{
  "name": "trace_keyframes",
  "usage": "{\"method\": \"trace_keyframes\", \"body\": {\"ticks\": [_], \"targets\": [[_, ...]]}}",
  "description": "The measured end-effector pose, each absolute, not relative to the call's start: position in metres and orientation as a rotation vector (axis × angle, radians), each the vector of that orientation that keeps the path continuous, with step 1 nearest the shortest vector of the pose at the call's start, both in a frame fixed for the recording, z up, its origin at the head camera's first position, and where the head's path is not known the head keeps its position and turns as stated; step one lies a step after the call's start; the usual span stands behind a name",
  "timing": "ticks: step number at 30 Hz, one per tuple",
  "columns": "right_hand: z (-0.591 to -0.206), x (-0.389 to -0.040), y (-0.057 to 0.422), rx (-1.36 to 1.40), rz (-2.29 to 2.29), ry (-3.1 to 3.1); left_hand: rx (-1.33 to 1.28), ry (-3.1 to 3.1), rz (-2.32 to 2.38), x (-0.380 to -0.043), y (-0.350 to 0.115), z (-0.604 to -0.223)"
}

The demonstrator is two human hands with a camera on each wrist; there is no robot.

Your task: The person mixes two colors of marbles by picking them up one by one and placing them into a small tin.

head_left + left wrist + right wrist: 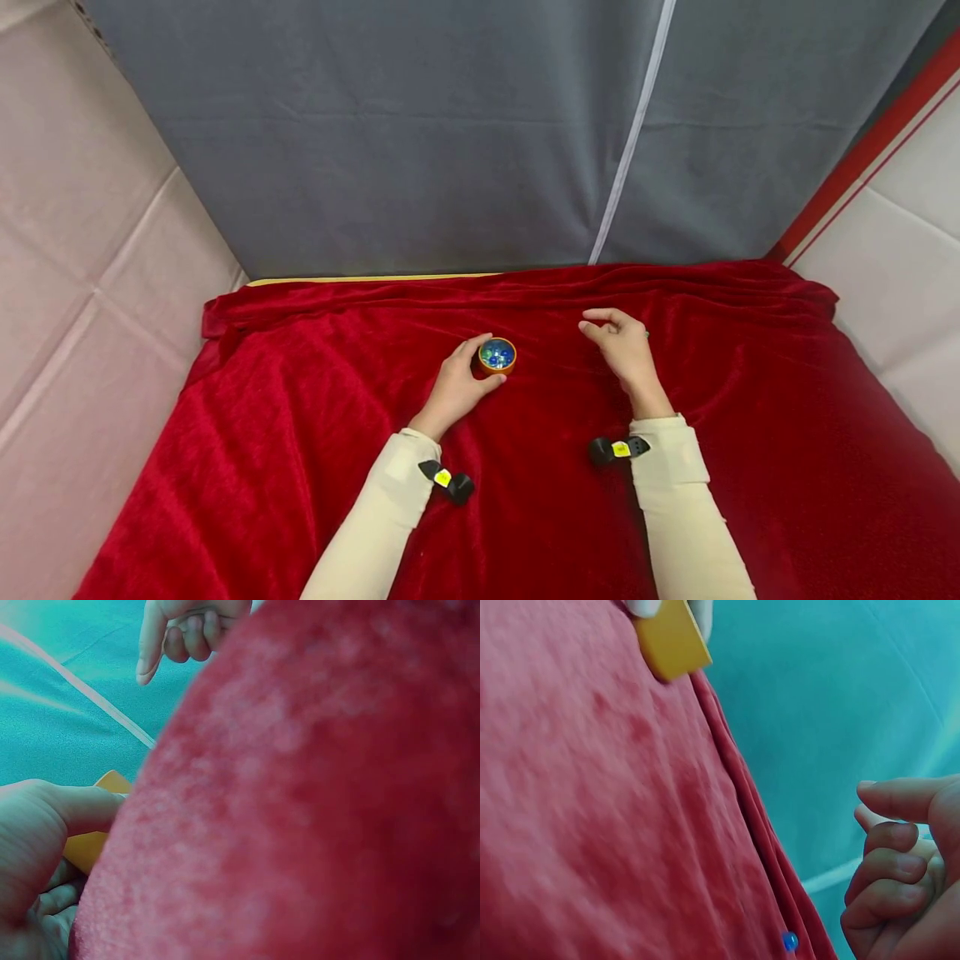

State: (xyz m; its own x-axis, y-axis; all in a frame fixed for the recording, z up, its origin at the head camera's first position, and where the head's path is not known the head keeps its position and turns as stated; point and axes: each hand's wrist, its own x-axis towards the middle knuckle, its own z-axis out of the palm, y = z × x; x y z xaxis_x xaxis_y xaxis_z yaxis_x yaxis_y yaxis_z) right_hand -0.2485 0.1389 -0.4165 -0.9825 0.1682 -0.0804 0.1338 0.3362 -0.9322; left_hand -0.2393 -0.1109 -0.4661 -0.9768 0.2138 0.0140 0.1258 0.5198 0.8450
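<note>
Thumb and fingers of my left hand (pixel 456 385) grip a small round yellow bowl (pixel 498 372) from its left side. Blue and green glass marbles (pixel 496 352) lie inside it. In the right wrist view the bowl (pixel 673 645) shows its smooth side, low over the red cloth. My right hand (pixel 627 357) hovers to the right, holding nothing. Its thumb and index finger reach out with a gap between the tips, and the other fingers (pixel 889 866) are loosely curled. One loose blue marble (pixel 790 941) lies on the cloth to the right of that hand.
Red velvet cloth (pixel 337 467) covers the table, with bunched folds (pixel 675 279) along the back edge. A grey curtain (pixel 412 167) hangs behind it. Pale panels (pixel 75 292) stand at both sides. Each sleeve cuff carries a small black camera (pixel 602 451).
</note>
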Motion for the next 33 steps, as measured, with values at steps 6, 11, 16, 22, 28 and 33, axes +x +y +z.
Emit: {"method": "trace_keyframes", "body": {"ticks": [6,11,16,22,28,33], "targets": [[-0.417,-0.249,0.159,-0.369,1.744,-2.509,0.318,2.672,1.468,-0.240,-0.110,-0.466],[-0.419,-0.246,0.179,-0.445,1.732,-2.503,0.320,2.672,1.468,-0.240,-0.110,-0.467],[-0.420,-0.242,0.198,-0.511,1.724,-2.522,0.307,2.666,1.470,-0.240,-0.111,-0.467],[-0.425,-0.240,0.213,-0.572,1.732,-2.533,0.293,2.656,1.463,-0.242,-0.111,-0.468],[-0.431,-0.237,0.225,-0.597,1.734,-2.568,0.296,2.657,1.464,-0.242,-0.112,-0.468],[-0.436,-0.236,0.229,-0.616,1.737,-2.588,0.316,2.675,1.465,-0.242,-0.112,-0.469]]}}
